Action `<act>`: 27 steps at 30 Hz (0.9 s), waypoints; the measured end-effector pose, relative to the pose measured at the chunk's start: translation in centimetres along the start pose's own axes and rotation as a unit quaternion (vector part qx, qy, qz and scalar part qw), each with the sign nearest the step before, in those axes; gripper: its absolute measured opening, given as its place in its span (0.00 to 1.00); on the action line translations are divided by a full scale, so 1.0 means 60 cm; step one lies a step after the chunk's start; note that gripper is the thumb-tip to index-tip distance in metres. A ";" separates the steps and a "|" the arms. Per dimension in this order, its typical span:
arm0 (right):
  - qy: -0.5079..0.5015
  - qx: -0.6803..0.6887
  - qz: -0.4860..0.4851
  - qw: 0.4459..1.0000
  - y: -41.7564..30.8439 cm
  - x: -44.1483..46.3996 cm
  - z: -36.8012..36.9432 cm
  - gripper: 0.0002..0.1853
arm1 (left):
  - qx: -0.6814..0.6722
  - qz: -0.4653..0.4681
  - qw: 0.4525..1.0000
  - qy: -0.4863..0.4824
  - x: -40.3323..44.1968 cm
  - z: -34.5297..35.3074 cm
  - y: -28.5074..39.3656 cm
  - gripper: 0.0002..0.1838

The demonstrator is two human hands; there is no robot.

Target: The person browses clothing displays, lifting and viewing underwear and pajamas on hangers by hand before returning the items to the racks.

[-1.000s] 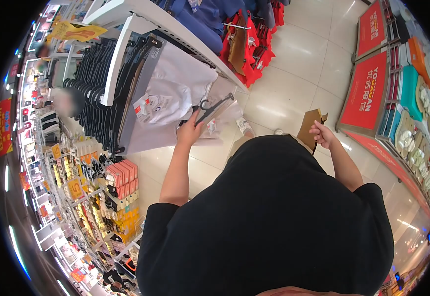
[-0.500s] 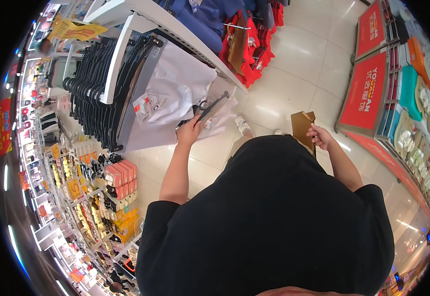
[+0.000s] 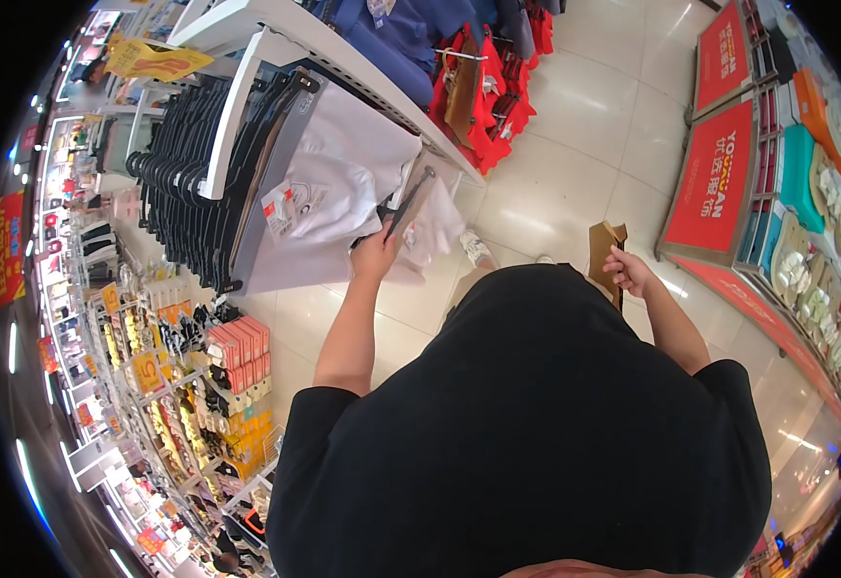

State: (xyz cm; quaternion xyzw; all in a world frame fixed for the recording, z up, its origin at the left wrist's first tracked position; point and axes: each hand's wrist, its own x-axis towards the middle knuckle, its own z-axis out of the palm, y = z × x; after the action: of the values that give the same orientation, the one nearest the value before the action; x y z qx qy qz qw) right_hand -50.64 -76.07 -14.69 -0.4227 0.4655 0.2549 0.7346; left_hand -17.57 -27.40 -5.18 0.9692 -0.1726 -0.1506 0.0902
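My left hand (image 3: 374, 252) is closed on a black hanger (image 3: 407, 204), beside pale trousers (image 3: 343, 164) that hang at the front of the rack. A white and red tag (image 3: 280, 209) shows on the pale cloth. Several dark hangers (image 3: 184, 164) stand close together behind the trousers. On the right, my right hand (image 3: 628, 271) has its fingers closed at the edge of a brown cardboard piece (image 3: 603, 252), which stands upright near my waist.
A white metal rack (image 3: 237, 106) rises at the upper left. Blue garments (image 3: 396, 43) and red ones (image 3: 499, 106) hang beyond it. Boxes and small goods (image 3: 239, 352) fill shelves at left. A display with red panels (image 3: 714, 188) stands at right.
The hanger in my left hand has turned more upright and shifted slightly left. The cardboard by my right hand swung left, then back a little to the right.
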 end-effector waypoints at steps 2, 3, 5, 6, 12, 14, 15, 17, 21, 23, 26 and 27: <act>0.006 -0.001 0.001 1.000 -0.001 0.000 -0.001 0.25 | 0.000 -0.020 1.000 -0.014 0.005 0.020 -0.004 0.22; 0.004 -0.003 0.001 1.000 0.002 0.001 -0.002 0.25 | -0.003 -0.039 0.999 -0.028 0.005 0.026 -0.006 0.24; -0.001 -0.009 0.000 1.000 0.009 0.000 -0.005 0.24 | -0.005 -0.059 0.998 -0.012 -0.003 0.044 -0.003 0.28; 0.003 -0.015 -0.001 1.000 0.014 0.000 -0.006 0.24 | -0.003 -0.060 0.998 0.018 -0.010 0.065 -0.008 0.31; 0.019 -0.028 0.004 0.999 0.066 0.009 -0.009 0.24 | -0.088 0.110 0.984 0.105 -0.137 0.028 0.131 0.35; 0.016 -0.032 0.012 0.999 0.091 0.018 -0.013 0.25 | -0.108 0.153 0.969 0.161 -0.165 -0.031 0.182 0.32; 0.008 -0.027 0.016 0.999 0.107 0.026 -0.017 0.26 | -0.090 0.158 0.957 0.228 -0.169 -0.065 0.191 0.30; -0.006 -0.024 0.023 0.999 0.135 0.042 -0.027 0.26 | -0.051 0.163 0.918 0.358 -0.171 -0.139 0.195 0.27; -0.010 -0.058 0.033 0.998 0.142 0.042 -0.028 0.27 | 0.096 0.148 0.789 0.588 -0.194 -0.330 0.179 0.22; 0.001 -0.084 0.034 0.996 0.135 0.044 -0.031 0.28 | 0.059 0.077 0.794 0.600 -0.195 -0.369 0.160 0.22; 0.000 -0.127 0.034 0.991 0.123 0.032 -0.039 0.29 | 0.062 0.016 0.820 0.569 -0.199 -0.391 0.139 0.24; 0.007 -0.128 0.029 0.991 0.122 0.027 -0.038 0.29 | 0.071 0.005 0.830 0.553 -0.196 -0.397 0.137 0.25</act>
State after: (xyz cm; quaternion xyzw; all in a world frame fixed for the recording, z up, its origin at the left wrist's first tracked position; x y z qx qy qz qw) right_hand -56.63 -74.30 -19.42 -0.5017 0.4460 0.3307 0.6633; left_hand -22.92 -27.83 22.07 0.8936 -0.1094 0.4232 0.1024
